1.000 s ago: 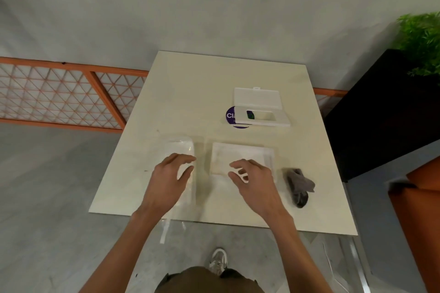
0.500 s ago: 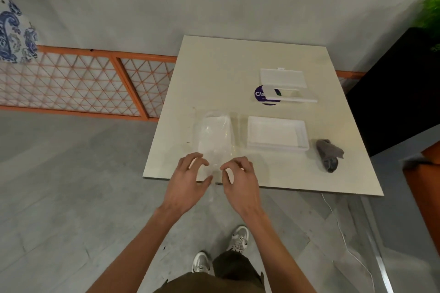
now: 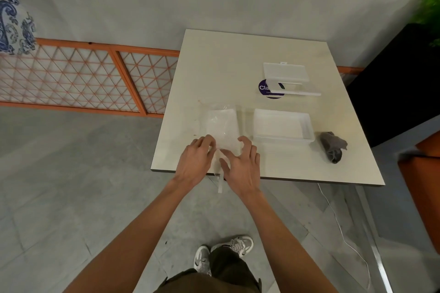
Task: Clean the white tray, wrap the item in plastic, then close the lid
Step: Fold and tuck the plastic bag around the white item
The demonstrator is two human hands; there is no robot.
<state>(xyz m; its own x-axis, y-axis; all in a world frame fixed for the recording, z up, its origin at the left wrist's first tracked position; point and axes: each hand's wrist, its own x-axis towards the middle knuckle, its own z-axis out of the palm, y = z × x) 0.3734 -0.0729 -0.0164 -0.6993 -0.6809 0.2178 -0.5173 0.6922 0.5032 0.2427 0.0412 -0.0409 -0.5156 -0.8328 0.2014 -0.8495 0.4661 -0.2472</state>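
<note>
A white item wrapped in clear plastic wrap [image 3: 221,123] lies near the table's front left corner. My left hand [image 3: 194,162] has curled fingers that pinch the wrap's near end. My right hand [image 3: 240,166] sits beside it, fingers spread and touching the plastic. A strip of plastic [image 3: 220,184] hangs over the table edge between my hands. The white tray [image 3: 307,123] stands just right of the wrapped item, with nothing visible in it. Behind it is a white box [image 3: 295,93] with its lid [image 3: 284,71] standing open.
A crumpled grey cloth [image 3: 332,146] lies right of the tray. A purple round label [image 3: 263,88] shows beside the box. The cream table [image 3: 228,59] ends just under my wrists. A black cabinet [image 3: 392,83] stands to the right and an orange lattice fence [image 3: 83,78] to the left.
My hands moved from the tray area to the wrapped item, then forward onto its near end. The left fingers have curled onto the plastic. The camera view shifted left.
</note>
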